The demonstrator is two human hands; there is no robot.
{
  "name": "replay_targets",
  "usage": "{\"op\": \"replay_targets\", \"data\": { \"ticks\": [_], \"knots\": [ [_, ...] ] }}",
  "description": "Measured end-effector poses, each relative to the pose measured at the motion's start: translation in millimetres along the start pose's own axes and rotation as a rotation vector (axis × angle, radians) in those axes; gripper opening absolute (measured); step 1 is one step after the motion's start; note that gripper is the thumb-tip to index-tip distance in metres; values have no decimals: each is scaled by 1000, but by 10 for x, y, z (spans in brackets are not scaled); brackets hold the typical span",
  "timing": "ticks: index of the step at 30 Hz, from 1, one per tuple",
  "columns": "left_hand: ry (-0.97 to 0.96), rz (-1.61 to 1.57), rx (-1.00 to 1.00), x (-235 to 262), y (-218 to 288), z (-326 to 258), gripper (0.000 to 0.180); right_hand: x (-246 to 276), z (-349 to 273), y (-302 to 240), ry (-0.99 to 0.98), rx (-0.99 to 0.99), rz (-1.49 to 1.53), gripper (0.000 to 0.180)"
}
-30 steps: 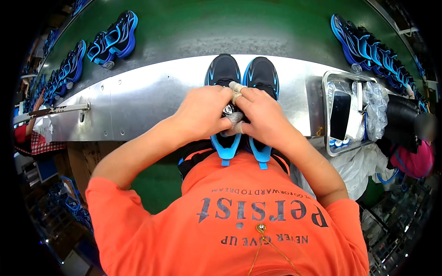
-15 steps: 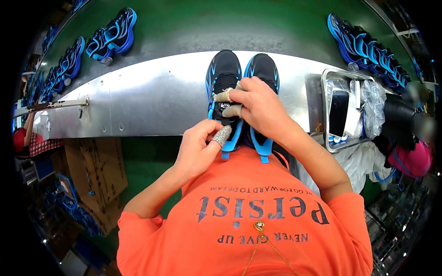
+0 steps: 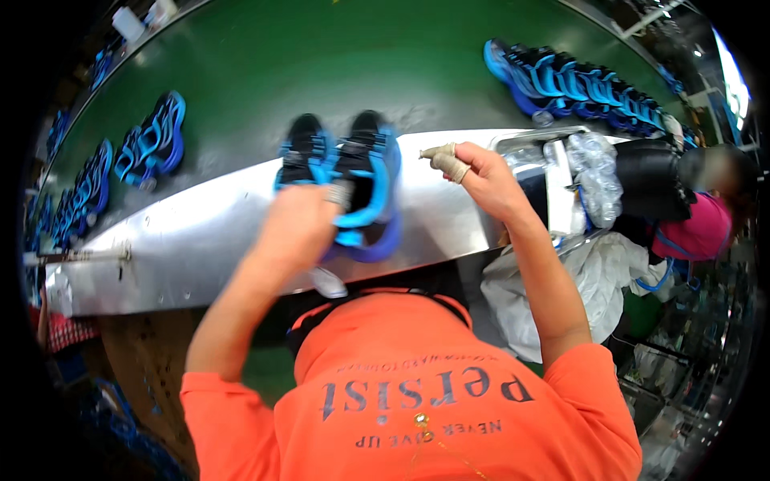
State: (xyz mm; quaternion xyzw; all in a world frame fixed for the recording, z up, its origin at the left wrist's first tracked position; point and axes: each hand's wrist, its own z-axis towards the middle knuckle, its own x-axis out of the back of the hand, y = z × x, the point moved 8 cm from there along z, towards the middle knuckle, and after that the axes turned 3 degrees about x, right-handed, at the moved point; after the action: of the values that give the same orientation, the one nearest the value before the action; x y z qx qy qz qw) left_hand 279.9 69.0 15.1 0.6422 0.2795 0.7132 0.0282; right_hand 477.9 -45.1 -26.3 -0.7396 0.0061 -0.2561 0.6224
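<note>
A pair of black-and-blue sneakers [image 3: 373,228] is held over the near metal edge, toes pointing away from me. My left hand [image 3: 301,224] is closed on the pair at the heel collars, fingers partly hidden and smeared by motion. A small white piece [image 3: 327,283] hangs below that hand; I cannot make out what it is. To the right of the shoes, my right hand [image 3: 473,172] is off them. Beige finger covers sit on its outstretched fingers, which point left, and no object shows in them.
Rows of similar sneakers [image 3: 573,84] stand on the green belt [image 3: 345,56] at the far right and more sneakers [image 3: 152,144] at the left. On the right, a metal-rimmed tray [image 3: 513,144] holds clear plastic bags. Beside it is a person in pink [image 3: 694,228].
My left hand has taken hold of the sneakers and moved them left. My right hand has let go of the lacing area and drawn away. The view has shifted too.
</note>
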Motion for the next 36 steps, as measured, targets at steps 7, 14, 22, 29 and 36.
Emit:
{"op": "replay_targets", "data": {
  "ticks": [7, 14, 22, 29, 36],
  "knots": [
    [439, 263, 474, 721, -1823, 386, 30, 1244, 358, 245, 210, 76, -375, 27],
    [324, -19, 145, -712, -791, -46, 31, 2801, 840, 1069, 378, -125, -1155, 69],
    [317, 83, 294, -1242, -471, -247, 50, 3110, 1208, 1814, 68, -513, -1236, 79],
    [330, -1, 263, -1162, -396, -207, 49, 1623, 1861, 599, -39, -187, -883, 56],
    [587, -999, 468, -736, -516, -210, 76, -478, 663, -320, -410, 136, -871, 52]
  ]
}}
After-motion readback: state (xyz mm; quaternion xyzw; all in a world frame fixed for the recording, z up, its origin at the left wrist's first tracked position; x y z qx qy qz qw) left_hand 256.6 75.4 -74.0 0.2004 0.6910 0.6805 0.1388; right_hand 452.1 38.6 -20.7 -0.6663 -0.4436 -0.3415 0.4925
